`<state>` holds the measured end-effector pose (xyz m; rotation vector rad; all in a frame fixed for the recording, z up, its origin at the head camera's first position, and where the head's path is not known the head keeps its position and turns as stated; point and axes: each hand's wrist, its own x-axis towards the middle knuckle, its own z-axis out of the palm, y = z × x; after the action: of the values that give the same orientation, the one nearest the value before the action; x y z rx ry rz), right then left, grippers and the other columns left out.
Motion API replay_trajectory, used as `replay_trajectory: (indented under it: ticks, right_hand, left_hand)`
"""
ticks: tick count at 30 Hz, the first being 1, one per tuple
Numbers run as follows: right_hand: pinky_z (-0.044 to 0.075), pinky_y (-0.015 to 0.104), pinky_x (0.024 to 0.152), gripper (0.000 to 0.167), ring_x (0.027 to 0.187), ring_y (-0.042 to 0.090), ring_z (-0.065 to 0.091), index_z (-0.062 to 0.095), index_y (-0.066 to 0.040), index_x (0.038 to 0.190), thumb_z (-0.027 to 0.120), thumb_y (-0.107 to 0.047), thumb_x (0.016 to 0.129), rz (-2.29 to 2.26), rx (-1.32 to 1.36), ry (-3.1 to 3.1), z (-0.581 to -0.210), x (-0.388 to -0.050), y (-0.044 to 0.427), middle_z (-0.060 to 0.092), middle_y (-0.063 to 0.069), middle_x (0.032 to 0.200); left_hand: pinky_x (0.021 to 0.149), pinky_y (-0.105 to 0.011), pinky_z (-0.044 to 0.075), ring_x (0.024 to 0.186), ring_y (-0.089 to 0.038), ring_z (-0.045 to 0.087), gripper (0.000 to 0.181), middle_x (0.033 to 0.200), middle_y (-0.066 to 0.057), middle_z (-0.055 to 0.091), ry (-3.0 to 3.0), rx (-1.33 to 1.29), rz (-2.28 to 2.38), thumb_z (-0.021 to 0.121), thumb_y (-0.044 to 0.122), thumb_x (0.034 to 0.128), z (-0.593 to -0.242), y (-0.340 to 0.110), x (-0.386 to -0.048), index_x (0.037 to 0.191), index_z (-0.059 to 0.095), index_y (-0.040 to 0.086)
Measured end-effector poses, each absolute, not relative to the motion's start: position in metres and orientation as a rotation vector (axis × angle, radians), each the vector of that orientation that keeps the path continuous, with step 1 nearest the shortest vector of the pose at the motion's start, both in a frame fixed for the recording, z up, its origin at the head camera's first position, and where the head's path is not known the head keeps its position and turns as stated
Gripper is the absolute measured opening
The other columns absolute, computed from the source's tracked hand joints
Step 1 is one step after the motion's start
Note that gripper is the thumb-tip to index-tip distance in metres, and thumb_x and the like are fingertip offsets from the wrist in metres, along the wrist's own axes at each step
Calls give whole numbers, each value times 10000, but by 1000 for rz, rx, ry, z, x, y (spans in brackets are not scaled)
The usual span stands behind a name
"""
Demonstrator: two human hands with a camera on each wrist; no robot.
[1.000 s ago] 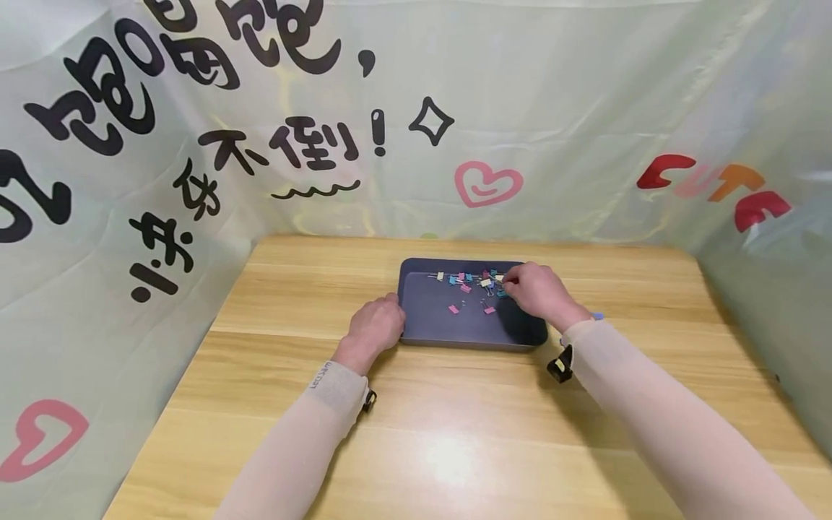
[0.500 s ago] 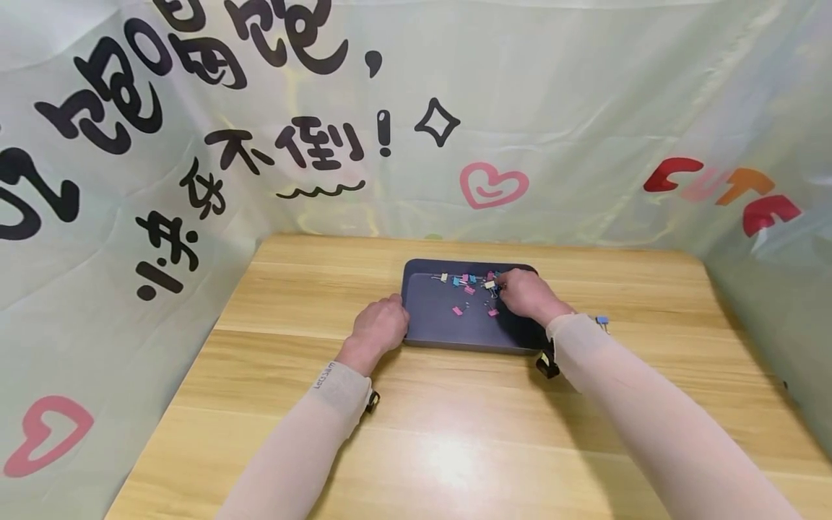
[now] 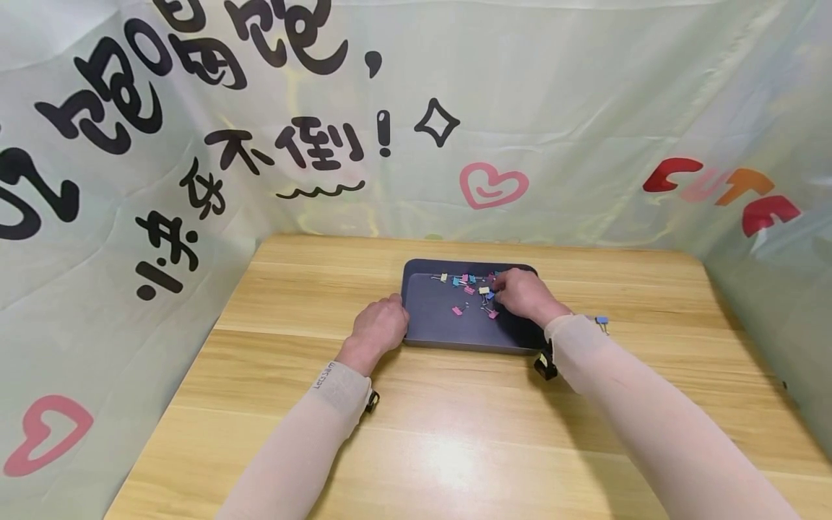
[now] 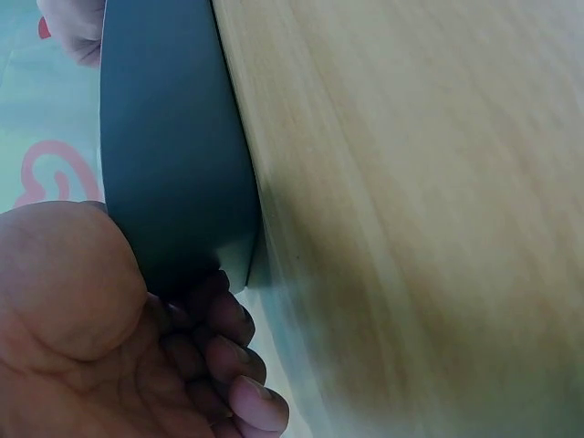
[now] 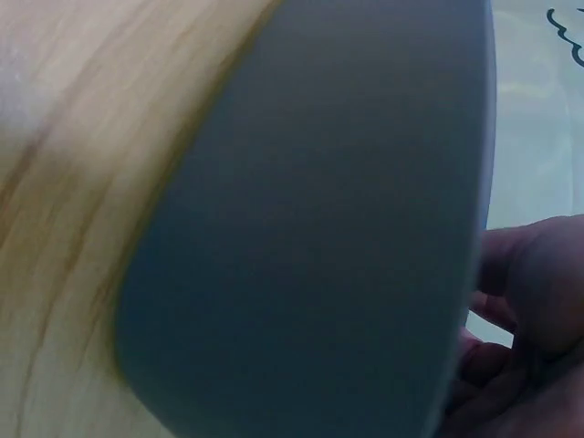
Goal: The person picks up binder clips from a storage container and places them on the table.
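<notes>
Gripping the left end of a dark tray, the left hand has its fingers curled at the outer wall, near the rim. The right hand reaches into the tray's right part with bent fingers; whether they pinch anything, I cannot tell. Binder clips in pink, yellow and blue lie scattered inside, mostly toward the far side, a yellow clip near the right fingers. A blue clip rests on the wooden tabletop, right of the tray.
</notes>
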<state>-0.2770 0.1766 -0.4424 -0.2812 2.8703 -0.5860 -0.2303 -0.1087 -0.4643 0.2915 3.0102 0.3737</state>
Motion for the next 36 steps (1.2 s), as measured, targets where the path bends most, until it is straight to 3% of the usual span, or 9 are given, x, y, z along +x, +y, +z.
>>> replay_trajectory:
  ticks: [5,9,13,16,19,21,23,29,36]
  right_hand:
    - [512,446,800,135,842,306,623,732,-66,934,681,-173,999,-516,-292,2887,-446,-276,172,710,124,896]
    - [425,395,684,318,704,248,531,613,-145,715,708,-258,997,-465,-241,2895,-447,-275,170,552,19,682]
    - [379,348,586,449,600,197,497,566,-173,619,703,-350,1008,-444,-215,2871,-444,-274,171,465,-29,584]
    - [440,368,605,370,612,201,539,675,-122,701,680,-304,1023,-455,-254,2889,-440,-273,173,568,4,626]
    - [554,454,755,149,773,261,656,764,-53,963,679,-168,1003,-477,-343,2925,-440,-274,175,730,86,849]
    - [570,512,880,195,920,299,703,759,-34,1140,691,-104,971,-484,-413,2931,-441,-275,175,770,124,1017]
    - [562,532,932,250,1004,320,710,741,-34,1198,695,-67,954,-482,-472,2914,-443,-274,175,767,132,1058]
    - [555,533,954,201,1069,338,700,758,-62,1147,704,-74,953,-398,-511,2903,-445,-272,172,755,128,1060]
    - [569,496,894,150,954,299,704,755,-65,1080,722,-166,975,-426,-440,2942,-445,-271,172,759,99,990]
  left_hand:
    - [770,-460,608,863,-343,716,285,905,-166,690,3016,298,357,441,200,1103,-463,-108,-230,1112,626,-17]
    - [762,-460,609,859,-340,716,288,910,-167,692,3013,294,351,439,198,1101,-464,-108,-230,1125,627,-19]
    - [746,-464,610,850,-339,716,283,899,-164,685,3017,295,348,443,194,1099,-465,-108,-231,1121,629,-18]
    - [733,-461,608,837,-328,710,280,887,-154,674,3015,292,356,444,196,1099,-466,-108,-231,1115,628,-15]
    - [729,-455,608,828,-318,704,279,885,-148,668,3009,290,362,448,198,1101,-465,-108,-231,1117,626,-16]
    - [737,-451,609,828,-314,702,281,890,-147,671,3006,288,360,448,200,1104,-465,-108,-231,1121,625,-16]
    - [741,-448,609,826,-312,703,280,887,-148,674,3006,290,356,451,203,1103,-464,-108,-230,1116,625,-16]
    - [733,-446,607,807,-296,686,272,885,-136,663,2996,288,366,453,201,1100,-464,-107,-230,1118,623,-11]
    - [731,-439,607,798,-285,676,263,885,-133,661,2992,292,365,456,191,1098,-463,-108,-231,1115,622,-12]
